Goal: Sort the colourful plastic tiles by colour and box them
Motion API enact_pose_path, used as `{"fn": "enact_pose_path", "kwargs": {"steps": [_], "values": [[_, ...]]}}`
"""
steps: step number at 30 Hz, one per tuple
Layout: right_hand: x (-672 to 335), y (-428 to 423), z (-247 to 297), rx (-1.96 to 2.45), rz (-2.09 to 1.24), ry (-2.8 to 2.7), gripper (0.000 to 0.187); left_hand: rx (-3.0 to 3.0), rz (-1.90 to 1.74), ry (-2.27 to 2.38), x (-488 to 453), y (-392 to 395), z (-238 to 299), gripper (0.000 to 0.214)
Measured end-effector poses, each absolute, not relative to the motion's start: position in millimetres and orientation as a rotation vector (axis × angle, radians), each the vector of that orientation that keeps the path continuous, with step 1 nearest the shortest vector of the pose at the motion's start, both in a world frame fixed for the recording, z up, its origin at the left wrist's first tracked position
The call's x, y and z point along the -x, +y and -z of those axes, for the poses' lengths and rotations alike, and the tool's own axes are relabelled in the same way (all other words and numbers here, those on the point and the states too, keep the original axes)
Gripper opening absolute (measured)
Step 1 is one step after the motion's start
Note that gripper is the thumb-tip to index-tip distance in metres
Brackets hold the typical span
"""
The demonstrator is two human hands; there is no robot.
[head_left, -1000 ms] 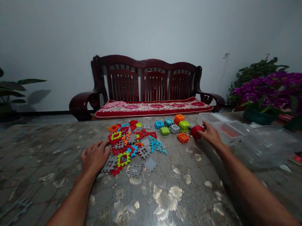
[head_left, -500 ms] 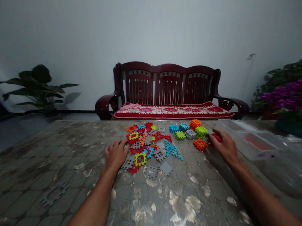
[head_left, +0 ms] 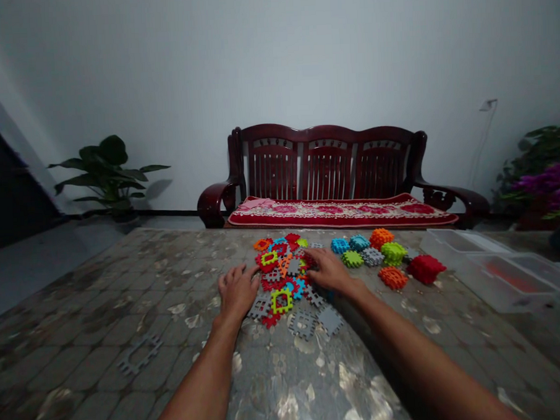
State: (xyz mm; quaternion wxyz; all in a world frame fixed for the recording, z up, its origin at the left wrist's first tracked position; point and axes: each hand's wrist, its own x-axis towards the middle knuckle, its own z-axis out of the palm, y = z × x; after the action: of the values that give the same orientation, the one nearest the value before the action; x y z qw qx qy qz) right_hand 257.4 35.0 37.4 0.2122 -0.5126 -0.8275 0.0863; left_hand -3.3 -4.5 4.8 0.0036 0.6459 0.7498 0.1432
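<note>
A heap of flat toothed puzzle tiles (head_left: 283, 278) in red, grey, blue, green and orange lies on the patterned table (head_left: 182, 313). My left hand (head_left: 237, 290) rests flat on the table at the heap's left edge, fingers spread, touching grey tiles. Over the right side of the heap lies my right hand (head_left: 328, 270), its fingers stretched out onto the tiles. To the right stand several built cubes: blue (head_left: 340, 246), green (head_left: 394, 252), orange (head_left: 393, 277) and a red cube (head_left: 425, 268), all apart from both hands.
Clear plastic boxes (head_left: 496, 265) stand at the table's right. One grey tile (head_left: 140, 355) lies alone at the left. Behind the table stands a dark wooden bench (head_left: 334, 170) with a red cushion, with potted plants (head_left: 106, 174) left and purple flowers (head_left: 552, 186) right.
My right hand let go of the red cube, left it on the table, and moved left onto the tile heap. The camera turned left. The left hand stayed.
</note>
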Motion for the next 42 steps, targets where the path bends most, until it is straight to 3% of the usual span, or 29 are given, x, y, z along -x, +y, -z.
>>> {"fn": "enact_pose_path", "kwargs": {"steps": [7,15,23,33,42], "values": [[-247,52,-47,1.484,-0.094,-2.513,0.06,-2.019,-0.493,2.337,4,-2,-1,0.042],[-263,25,-50,1.506,-0.002,-2.387,0.065,-2.01,-0.509,2.351,4,-3,-2,0.042],[-298,3,-25,1.392,-0.506,-1.823,0.057,-2.017,-0.498,2.336,5,-3,-3,0.043],[-317,-23,-32,1.376,-0.796,-1.796,0.049,-2.023,-0.49,2.347,5,-2,-1,0.043],[-343,-25,-23,1.567,-0.475,-1.582,0.052,-2.04,-0.504,2.335,6,0,0,0.043]]}}
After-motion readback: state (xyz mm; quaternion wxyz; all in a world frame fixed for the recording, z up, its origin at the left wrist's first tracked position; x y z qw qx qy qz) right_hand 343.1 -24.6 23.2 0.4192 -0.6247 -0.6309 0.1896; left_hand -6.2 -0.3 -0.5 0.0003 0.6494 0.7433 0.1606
